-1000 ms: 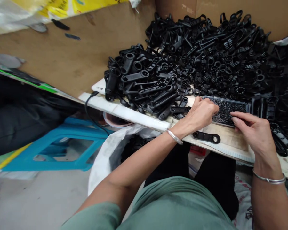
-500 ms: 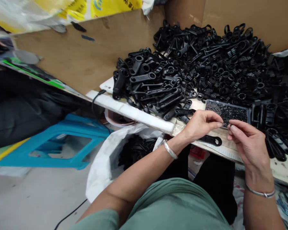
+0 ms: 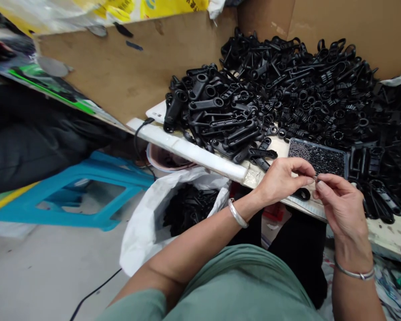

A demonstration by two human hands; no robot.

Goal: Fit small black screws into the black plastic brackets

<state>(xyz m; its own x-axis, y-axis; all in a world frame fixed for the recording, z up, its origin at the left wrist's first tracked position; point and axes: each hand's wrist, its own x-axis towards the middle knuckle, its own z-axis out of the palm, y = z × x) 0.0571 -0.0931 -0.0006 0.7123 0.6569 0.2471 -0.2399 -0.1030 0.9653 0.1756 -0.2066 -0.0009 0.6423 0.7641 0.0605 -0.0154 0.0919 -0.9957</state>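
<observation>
Bench (image 3: 389, 234) carries black parts (image 3: 287, 96), 1 tray (image 3: 346, 164).

Box (image 3: 346, 162): clear plastic, glossy rim. Beyond it, parts (image 3: 297, 91): black plastic, smooth, dull sheen. Left of it: board (image 3: 103, 67), matt brown cardboard; stool (image 3: 96, 174), smooth blue plastic. Nearer than it: bangles (image 3: 236, 214), shiny metal; shirt (image 3: 250, 283), matt cloth.

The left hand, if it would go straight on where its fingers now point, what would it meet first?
Probably the right hand, whose fingertips face the left hand closely, or the tiny part seemingly pinched there; whether they touch is unclear.
</observation>
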